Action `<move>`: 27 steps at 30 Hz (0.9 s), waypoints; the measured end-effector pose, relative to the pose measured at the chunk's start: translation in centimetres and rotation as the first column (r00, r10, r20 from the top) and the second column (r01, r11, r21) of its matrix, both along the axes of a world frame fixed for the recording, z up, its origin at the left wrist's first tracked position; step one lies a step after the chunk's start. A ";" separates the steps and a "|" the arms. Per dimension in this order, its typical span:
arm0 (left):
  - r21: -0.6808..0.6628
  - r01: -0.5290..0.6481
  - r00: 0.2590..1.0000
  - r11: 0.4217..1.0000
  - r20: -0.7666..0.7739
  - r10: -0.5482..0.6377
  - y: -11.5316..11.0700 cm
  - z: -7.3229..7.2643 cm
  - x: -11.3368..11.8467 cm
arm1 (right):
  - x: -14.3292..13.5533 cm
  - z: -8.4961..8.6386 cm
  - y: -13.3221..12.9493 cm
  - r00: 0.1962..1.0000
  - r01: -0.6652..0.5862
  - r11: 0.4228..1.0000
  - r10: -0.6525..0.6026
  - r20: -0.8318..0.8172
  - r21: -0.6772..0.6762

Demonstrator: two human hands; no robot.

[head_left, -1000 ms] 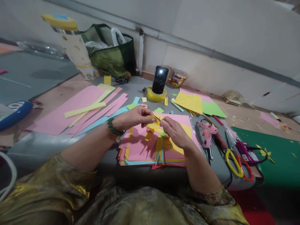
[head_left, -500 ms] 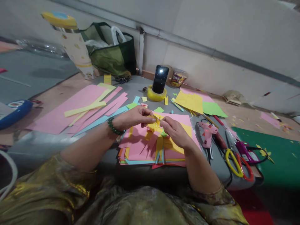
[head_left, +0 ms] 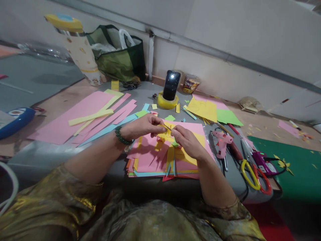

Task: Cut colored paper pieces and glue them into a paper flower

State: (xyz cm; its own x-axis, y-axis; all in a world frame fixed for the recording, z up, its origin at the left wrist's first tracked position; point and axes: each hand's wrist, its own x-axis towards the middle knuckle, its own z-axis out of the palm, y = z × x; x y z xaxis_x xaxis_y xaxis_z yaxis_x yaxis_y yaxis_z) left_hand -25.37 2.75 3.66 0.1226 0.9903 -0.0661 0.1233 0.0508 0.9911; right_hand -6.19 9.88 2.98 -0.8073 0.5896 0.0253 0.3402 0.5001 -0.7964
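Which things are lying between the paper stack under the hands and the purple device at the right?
The head view shows a pink glue gun, thin metal piece, dark red handle and scissors between the paper stack and purple device.

a bottle (head_left: 79,53) stood beside a green bag (head_left: 121,63). a dark-screened phone (head_left: 171,86) stood near a printed cup (head_left: 190,84)

matt paper stack (head_left: 145,161), glossy phone screen (head_left: 171,86), smooth plastic glue gun (head_left: 221,144)
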 end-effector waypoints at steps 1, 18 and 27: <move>0.001 0.002 1.000 1.000 -0.002 -0.002 0.0 0.0 0.0 | 0.0 0.0 0.0 1.000 -0.004 1.000 0.004 0.000 0.003; -0.052 -0.083 0.992 0.995 0.090 0.088 0.1 -0.8 0.0 | -0.4 -0.7 0.2 0.909 0.256 0.952 -0.296 -0.292 -0.169; -0.057 -0.114 0.964 0.992 0.236 0.125 0.3 -1.3 0.7 | -1.2 -1.2 0.0 0.846 0.315 0.919 -0.385 -0.369 -0.235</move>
State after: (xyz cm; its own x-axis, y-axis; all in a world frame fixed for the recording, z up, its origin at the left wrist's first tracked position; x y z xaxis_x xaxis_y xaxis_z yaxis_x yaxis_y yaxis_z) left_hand -24.68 3.04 2.33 0.0207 0.9955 -0.0921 -0.1257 0.0940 0.9876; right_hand -7.40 9.91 1.79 -0.4862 0.8547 0.1820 0.1032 0.2630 -0.9593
